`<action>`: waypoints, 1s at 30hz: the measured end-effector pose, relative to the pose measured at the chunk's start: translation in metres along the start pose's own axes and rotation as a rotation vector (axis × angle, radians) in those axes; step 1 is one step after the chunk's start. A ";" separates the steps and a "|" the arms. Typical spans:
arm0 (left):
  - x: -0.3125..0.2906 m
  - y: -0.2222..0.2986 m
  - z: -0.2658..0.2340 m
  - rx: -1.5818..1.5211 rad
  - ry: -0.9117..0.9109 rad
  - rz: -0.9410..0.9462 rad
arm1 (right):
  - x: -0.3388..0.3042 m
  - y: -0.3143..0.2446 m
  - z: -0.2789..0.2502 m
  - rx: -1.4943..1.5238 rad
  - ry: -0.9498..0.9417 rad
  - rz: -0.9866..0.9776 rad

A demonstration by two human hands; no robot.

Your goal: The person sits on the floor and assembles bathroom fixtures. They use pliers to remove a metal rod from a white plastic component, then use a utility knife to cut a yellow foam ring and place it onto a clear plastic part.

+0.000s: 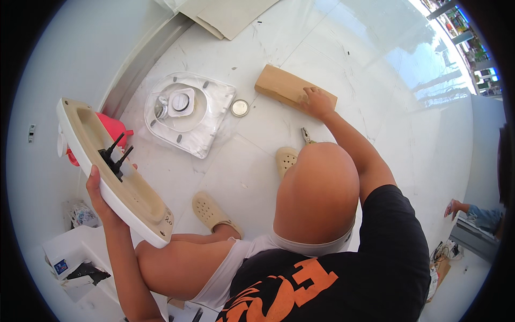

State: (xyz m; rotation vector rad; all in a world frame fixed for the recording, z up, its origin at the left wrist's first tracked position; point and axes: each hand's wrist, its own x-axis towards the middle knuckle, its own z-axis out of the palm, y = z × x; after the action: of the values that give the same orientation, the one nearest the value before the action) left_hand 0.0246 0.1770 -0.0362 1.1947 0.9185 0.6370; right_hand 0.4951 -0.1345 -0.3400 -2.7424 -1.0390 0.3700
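Left hand (103,204) around white tank lid (131,189), right hand (318,103) on cardboard box (285,86).

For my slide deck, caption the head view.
Left hand grips a white-edged lid; right hand touches a cardboard box.

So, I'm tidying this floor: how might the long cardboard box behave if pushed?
The cardboard box looks fairly stiff, with flat faces and straight edges. It would probably slide on the glossy floor rather than roll, since it lies low and flat-sided.
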 end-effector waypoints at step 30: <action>0.008 -0.002 0.036 0.085 -0.096 -0.118 | -0.012 -0.112 -0.057 0.892 -0.393 -0.158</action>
State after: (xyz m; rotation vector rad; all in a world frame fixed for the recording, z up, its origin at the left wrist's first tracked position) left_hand 0.0602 0.1653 -0.0370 1.2260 0.9352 0.4465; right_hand 0.4336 -0.0645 -0.2544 -1.8140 -0.8576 1.0693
